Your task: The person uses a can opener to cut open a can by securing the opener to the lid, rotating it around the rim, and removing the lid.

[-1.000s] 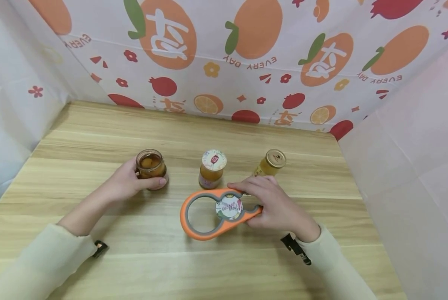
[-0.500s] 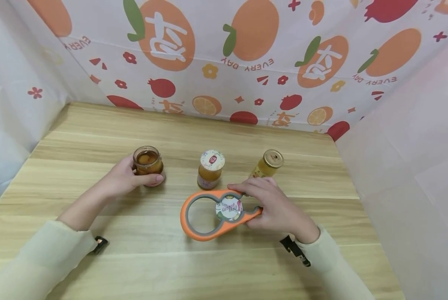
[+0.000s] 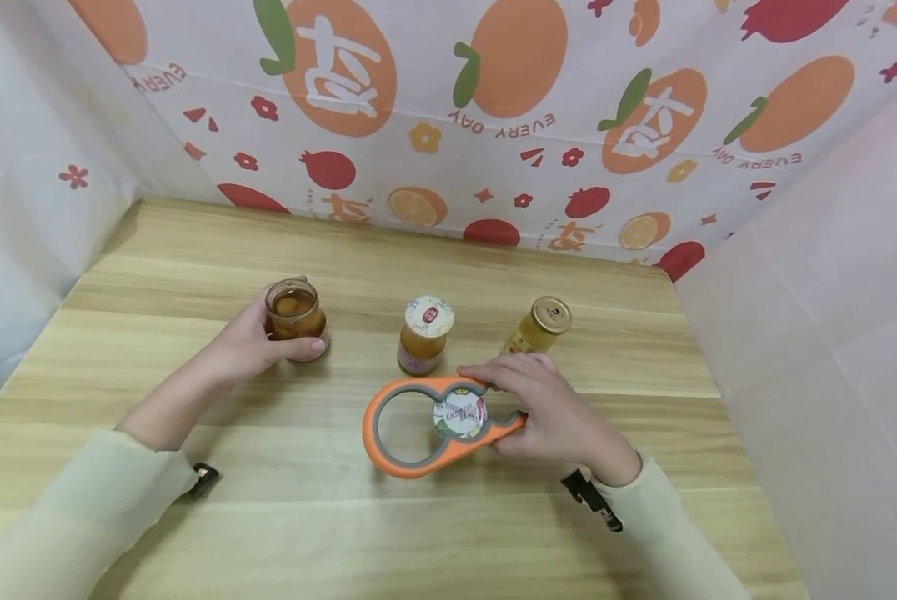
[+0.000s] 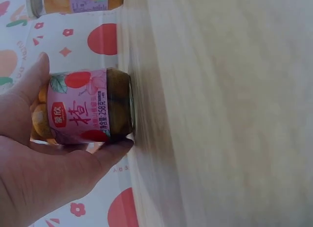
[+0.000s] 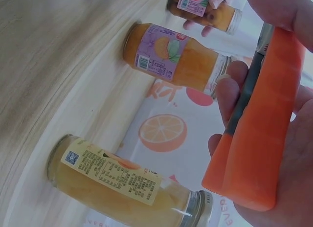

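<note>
My left hand grips a lidless glass jar of dark fruit in syrup. Its pink label shows in the left wrist view, and the jar's base is right at the tabletop. My right hand holds an orange and grey jar opener by its handle ends, above the table. A white patterned lid sits in the opener's middle opening; no jar shows beneath it in the right wrist view. Beyond the opener stands a capped jar with a purple label. A gold-lidded jar stands behind my right hand, partly hidden by it.
The wooden table meets a fruit-printed curtain at its far edge. Pale sheets hang on the left and right sides. Both capped jars stand between my hands and the curtain.
My left hand has shifted the lidless jar a little farther away, toward the curtain, and slightly left. The right hand, with opener and lid, has stayed nearly still.
</note>
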`<state>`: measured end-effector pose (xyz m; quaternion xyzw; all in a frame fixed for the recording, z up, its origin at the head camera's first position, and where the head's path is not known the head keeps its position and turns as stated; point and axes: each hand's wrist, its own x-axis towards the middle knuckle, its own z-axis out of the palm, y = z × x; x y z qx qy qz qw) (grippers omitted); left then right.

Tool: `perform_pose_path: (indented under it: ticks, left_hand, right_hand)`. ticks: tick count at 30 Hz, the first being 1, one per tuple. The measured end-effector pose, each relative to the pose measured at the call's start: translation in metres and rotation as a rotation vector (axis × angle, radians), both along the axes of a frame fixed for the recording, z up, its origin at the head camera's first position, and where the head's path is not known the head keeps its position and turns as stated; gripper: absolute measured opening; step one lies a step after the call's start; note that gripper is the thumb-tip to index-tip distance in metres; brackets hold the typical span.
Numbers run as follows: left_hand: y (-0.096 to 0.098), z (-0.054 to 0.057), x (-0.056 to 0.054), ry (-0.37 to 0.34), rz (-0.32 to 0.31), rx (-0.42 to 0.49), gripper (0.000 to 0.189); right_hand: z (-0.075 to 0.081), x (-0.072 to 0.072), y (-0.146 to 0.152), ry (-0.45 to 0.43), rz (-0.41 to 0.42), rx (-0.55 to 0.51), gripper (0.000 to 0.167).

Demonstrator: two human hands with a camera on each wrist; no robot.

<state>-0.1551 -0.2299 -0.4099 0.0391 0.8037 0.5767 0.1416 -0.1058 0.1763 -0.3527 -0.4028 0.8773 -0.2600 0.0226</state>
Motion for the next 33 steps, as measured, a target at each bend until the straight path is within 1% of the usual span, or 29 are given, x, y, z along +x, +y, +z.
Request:
perform_pose_path:
  ticks: [3,5,7,9,10,11,13,15,16,17,18,19,20,21,22,24,25,26,28,31,33]
  left_hand:
    - [0.002,0.003,0.001,-0.015,-0.001,-0.005,0.116]
    - [0.0,0.008,0.003,-0.006,-0.012,-0.025,0.123]
    - [-0.004,0.015,0.008,0.006,-0.013,-0.032,0.125]
    - [-0.008,0.024,0.014,0.04,0.01,-0.034,0.123]
    - [-0.008,0.03,0.017,0.072,0.036,-0.031,0.119]
    - [-0.008,0.036,0.021,0.108,0.079,-0.033,0.114]
    - [-0.003,0.047,0.029,0.216,0.197,-0.016,0.1]
    - [0.005,0.058,0.037,0.362,0.319,0.14,0.082]
    - [0.01,0.062,0.041,0.452,0.357,0.245,0.072]
    - [0.016,0.066,0.045,0.534,0.372,0.348,0.062]
    - [0.021,0.068,0.048,0.605,0.354,0.462,0.054]
    - [0.026,0.071,0.051,0.651,0.311,0.552,0.048]
    - [0.032,0.072,0.055,0.664,0.253,0.616,0.044]
    - [0.037,0.072,0.058,0.658,0.183,0.639,0.041]
    - [0.042,0.072,0.061,0.627,0.113,0.624,0.04]
    - [0.054,0.068,0.065,0.539,-0.032,0.541,0.041]
    - [0.06,0.066,0.066,0.485,-0.107,0.493,0.042]
    - [0.066,0.062,0.067,0.432,-0.176,0.443,0.044]
    - [0.079,0.054,0.065,0.338,-0.317,0.389,0.049]
    - [0.095,0.043,0.063,0.219,-0.47,0.361,0.061]
    - [0.104,0.039,0.064,0.159,-0.545,0.376,0.067]
  right_hand:
    - [0.0,0.001,0.001,-0.009,-0.009,0.003,0.084]
    - [0.0,0.002,0.001,-0.012,-0.014,-0.004,0.084]
    - [0.0,0.003,0.002,-0.017,-0.023,-0.008,0.084]
    - [-0.001,0.004,0.002,-0.022,-0.035,-0.017,0.084]
    - [-0.001,0.005,0.002,-0.025,-0.04,-0.024,0.084]
    - [-0.001,0.006,0.003,-0.028,-0.044,-0.03,0.084]
    - [0.0,0.007,0.003,-0.029,-0.051,-0.042,0.083]
    - [0.001,0.008,0.003,-0.026,-0.051,-0.056,0.083]
    - [0.002,0.008,0.003,-0.022,-0.049,-0.064,0.083]
    - [0.003,0.008,0.003,-0.017,-0.046,-0.072,0.082]
    - [0.004,0.008,0.003,-0.012,-0.043,-0.079,0.082]
    - [0.004,0.008,0.003,-0.007,-0.038,-0.087,0.081]
    - [0.004,0.008,0.002,-0.003,-0.033,-0.094,0.081]
    - [0.005,0.008,0.002,0.0,-0.029,-0.104,0.08]
    - [0.005,0.008,0.001,0.004,-0.024,-0.115,0.079]
    - [0.005,0.008,0.0,0.013,-0.014,-0.135,0.078]
    - [0.005,0.008,-0.001,0.015,-0.011,-0.144,0.078]
    - [0.006,0.008,-0.001,0.017,-0.011,-0.151,0.078]
    - [0.007,0.009,-0.003,0.016,-0.012,-0.166,0.078]
    - [0.008,0.01,-0.005,-0.005,-0.008,-0.178,0.077]
    - [0.008,0.011,-0.007,-0.016,0.0,-0.183,0.076]
